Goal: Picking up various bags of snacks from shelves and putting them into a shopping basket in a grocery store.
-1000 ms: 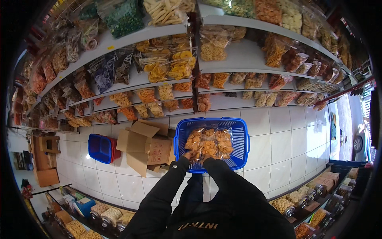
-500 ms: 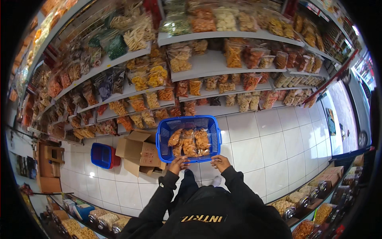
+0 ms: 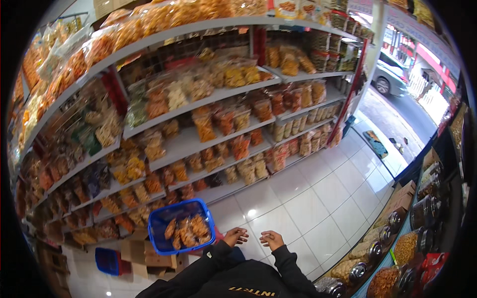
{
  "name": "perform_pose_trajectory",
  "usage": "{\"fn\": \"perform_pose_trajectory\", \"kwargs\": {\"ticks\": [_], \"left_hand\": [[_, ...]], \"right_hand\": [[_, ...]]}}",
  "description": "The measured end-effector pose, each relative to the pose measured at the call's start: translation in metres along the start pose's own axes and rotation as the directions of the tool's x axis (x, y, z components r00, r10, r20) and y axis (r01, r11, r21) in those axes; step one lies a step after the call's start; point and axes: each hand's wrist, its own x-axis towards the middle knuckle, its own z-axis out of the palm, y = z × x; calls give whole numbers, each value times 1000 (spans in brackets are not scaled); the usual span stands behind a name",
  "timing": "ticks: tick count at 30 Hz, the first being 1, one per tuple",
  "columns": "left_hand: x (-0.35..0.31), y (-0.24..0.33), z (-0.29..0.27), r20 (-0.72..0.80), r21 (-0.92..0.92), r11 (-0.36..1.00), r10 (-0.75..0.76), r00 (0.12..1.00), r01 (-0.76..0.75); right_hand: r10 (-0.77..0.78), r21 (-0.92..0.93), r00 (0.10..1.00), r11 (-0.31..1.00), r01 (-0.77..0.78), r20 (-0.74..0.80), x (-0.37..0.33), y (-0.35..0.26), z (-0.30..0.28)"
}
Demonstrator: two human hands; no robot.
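Observation:
A blue plastic basket (image 3: 207, 207) with bags of brown fried snacks (image 3: 189, 232) in it stands to the left of my hands. My left hand (image 3: 236, 237) is the nearer to its right side, with a small gap between them. Its fingers are loosely bent and nothing shows in them. At about the same height, my right hand (image 3: 272, 240) hovers above the floor, palm turned inward, fingers loosely bent and holding nothing visible. Both hands face each other a short way apart. Something red shows beside the basket, partly hidden.
Shelves (image 3: 238, 92) packed with bagged snacks run across the front. A cardboard box (image 3: 134, 251) and a smaller blue basket (image 3: 108, 261) sit at lower left. Lidded jars (image 3: 412, 251) line the right side. Beyond the doorway, a car (image 3: 390, 74) is on the street.
The view has swung right toward the doorway, so the basket appears farther left. Both hands have come away from the basket's near rim.

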Motion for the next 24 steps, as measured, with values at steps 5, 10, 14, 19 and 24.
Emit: {"fn": "perform_pose_trajectory", "kwargs": {"ticks": [5, 10, 14, 19, 24], "left_hand": [[62, 33, 50, 102, 101, 995, -26, 994, 16], [141, 76, 86, 173, 135, 988, 49, 984, -73], [195, 133, 100, 115, 127, 985, 99, 988, -114], [232, 239, 108, 55, 103, 929, 352, 934, -356], [241, 355, 103, 26, 159, 723, 677, 735, -672]], "right_hand": [[-35, 78, 995, 996, 42, -94, 23, -36, -57], [-116, 40, 987, 992, 122, -112, 71, -110, -107], [-137, 55, 989, 989, 140, -60, 132, -164, -145], [-247, 17, 967, 969, 247, 55, 205, -251, -166], [-396, 62, 871, 916, 396, 291, 270, -362, -155]]}}
